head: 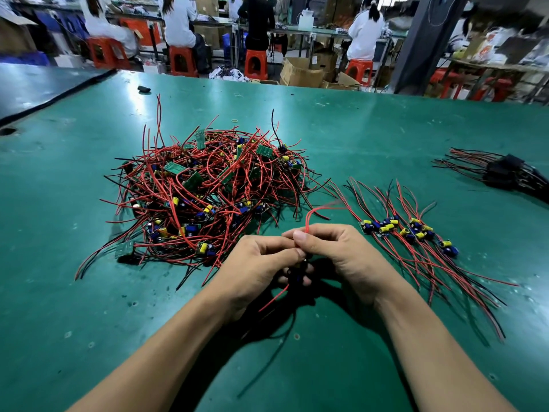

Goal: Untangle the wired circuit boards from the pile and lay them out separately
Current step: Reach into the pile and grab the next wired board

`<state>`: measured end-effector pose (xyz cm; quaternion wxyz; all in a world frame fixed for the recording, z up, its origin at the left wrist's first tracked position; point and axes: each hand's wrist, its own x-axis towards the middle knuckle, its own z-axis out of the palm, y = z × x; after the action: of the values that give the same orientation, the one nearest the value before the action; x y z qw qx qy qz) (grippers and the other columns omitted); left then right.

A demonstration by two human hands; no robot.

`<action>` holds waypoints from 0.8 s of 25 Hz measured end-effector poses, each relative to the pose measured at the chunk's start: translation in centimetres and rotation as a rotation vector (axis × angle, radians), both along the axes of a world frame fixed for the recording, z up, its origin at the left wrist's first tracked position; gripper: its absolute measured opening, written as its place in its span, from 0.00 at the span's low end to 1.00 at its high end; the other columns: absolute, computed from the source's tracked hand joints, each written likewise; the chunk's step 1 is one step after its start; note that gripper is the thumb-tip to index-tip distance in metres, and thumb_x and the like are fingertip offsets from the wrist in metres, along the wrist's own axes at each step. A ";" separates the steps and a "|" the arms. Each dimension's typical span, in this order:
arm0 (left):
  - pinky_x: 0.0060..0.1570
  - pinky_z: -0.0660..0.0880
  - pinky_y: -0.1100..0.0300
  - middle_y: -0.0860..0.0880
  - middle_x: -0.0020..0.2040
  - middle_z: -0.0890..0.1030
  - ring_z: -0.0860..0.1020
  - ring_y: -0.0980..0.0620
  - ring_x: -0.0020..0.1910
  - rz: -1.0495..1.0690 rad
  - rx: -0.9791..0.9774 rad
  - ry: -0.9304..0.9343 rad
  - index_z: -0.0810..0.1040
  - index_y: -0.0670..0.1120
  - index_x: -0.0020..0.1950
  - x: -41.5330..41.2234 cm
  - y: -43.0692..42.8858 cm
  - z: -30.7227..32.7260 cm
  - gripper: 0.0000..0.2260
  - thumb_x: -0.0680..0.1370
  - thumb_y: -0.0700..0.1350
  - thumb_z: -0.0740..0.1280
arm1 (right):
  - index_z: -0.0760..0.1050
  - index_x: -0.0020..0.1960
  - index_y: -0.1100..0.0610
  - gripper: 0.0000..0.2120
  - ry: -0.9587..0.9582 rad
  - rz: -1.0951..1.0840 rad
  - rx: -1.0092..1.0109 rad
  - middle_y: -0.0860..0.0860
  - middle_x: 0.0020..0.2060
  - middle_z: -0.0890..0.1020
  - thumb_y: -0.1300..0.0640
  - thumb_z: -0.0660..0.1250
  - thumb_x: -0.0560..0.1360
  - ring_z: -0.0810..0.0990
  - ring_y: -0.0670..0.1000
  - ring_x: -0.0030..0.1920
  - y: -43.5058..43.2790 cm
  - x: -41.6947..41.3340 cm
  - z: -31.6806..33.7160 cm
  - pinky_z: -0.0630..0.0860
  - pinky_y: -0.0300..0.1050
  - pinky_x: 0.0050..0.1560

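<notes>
Left hand (258, 263), right hand (341, 253) pinch wire (308, 219)

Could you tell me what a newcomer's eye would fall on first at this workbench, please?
First, the big tangled pile of red- and black-wired circuit boards, left of centre on the green table. Right of it lies a tidy row of separated boards; nearest the camera, the left hand and right hand hold one wired board, red leads arching up.

One pile (205, 185), one laid-out row (407, 230), one black bundle (505, 173), one held board (298, 272)
</notes>
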<state>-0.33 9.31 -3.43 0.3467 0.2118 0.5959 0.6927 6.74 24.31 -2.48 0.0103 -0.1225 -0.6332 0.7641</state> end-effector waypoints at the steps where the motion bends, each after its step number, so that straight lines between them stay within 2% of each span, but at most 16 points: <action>1: 0.36 0.79 0.61 0.37 0.41 0.85 0.83 0.45 0.34 0.016 0.004 -0.007 0.84 0.37 0.46 0.0 0.1 0.0 0.06 0.77 0.35 0.67 | 0.85 0.49 0.59 0.10 0.017 -0.045 0.009 0.57 0.37 0.82 0.53 0.74 0.73 0.80 0.52 0.30 -0.1 -0.1 -0.1 0.79 0.42 0.30; 5: 0.35 0.79 0.60 0.36 0.39 0.84 0.83 0.44 0.33 0.036 -0.019 -0.002 0.85 0.38 0.45 0.0 0.3 0.2 0.05 0.76 0.35 0.69 | 0.83 0.42 0.61 0.12 0.047 -0.198 0.047 0.57 0.31 0.78 0.52 0.75 0.73 0.75 0.52 0.26 0.0 -0.5 -0.7 0.76 0.41 0.27; 9: 0.43 0.74 0.52 0.39 0.37 0.84 0.80 0.44 0.35 -0.009 -0.096 0.094 0.85 0.39 0.42 0.2 0.4 0.4 0.05 0.76 0.36 0.70 | 0.84 0.44 0.59 0.12 0.022 -0.395 0.273 0.56 0.28 0.77 0.50 0.74 0.75 0.68 0.50 0.24 1.2 -0.6 -0.9 0.62 0.40 0.28; 11: 0.40 0.73 0.55 0.43 0.34 0.84 0.79 0.46 0.34 -0.038 -0.152 0.174 0.85 0.38 0.43 0.3 0.4 0.6 0.05 0.76 0.37 0.70 | 0.85 0.45 0.57 0.09 0.050 -0.508 0.464 0.51 0.26 0.78 0.51 0.73 0.77 0.70 0.45 0.22 2.0 -0.7 -0.9 0.64 0.39 0.27; 13: 0.37 0.72 0.58 0.43 0.33 0.84 0.79 0.48 0.31 -0.060 -0.163 0.152 0.84 0.36 0.45 0.3 0.3 0.8 0.05 0.76 0.36 0.69 | 0.85 0.46 0.57 0.08 0.116 -0.572 0.639 0.43 0.23 0.78 0.53 0.73 0.77 0.72 0.39 0.22 2.4 -0.8 -0.9 0.66 0.31 0.28; 16: 0.37 0.74 0.57 0.40 0.35 0.83 0.80 0.46 0.29 -0.080 -0.144 0.057 0.83 0.34 0.46 0.1 0.2 1.1 0.05 0.76 0.35 0.68 | 0.85 0.45 0.55 0.03 0.216 -0.621 0.626 0.39 0.25 0.79 0.55 0.74 0.76 0.73 0.40 0.23 2.6 -1.0 -0.8 0.69 0.29 0.29; 20: 0.41 0.71 0.53 0.39 0.34 0.83 0.79 0.45 0.27 -0.090 -0.162 0.040 0.83 0.36 0.41 -0.1 0.0 1.3 0.05 0.75 0.35 0.68 | 0.84 0.43 0.52 0.02 0.324 -0.691 0.620 0.44 0.31 0.82 0.56 0.75 0.75 0.74 0.44 0.25 2.6 -0.8 -0.9 0.72 0.34 0.30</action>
<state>-0.45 9.33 -2.12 0.3812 0.2234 0.6468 0.6216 5.89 26.90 -3.33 0.3975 -0.1961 -0.7435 0.5008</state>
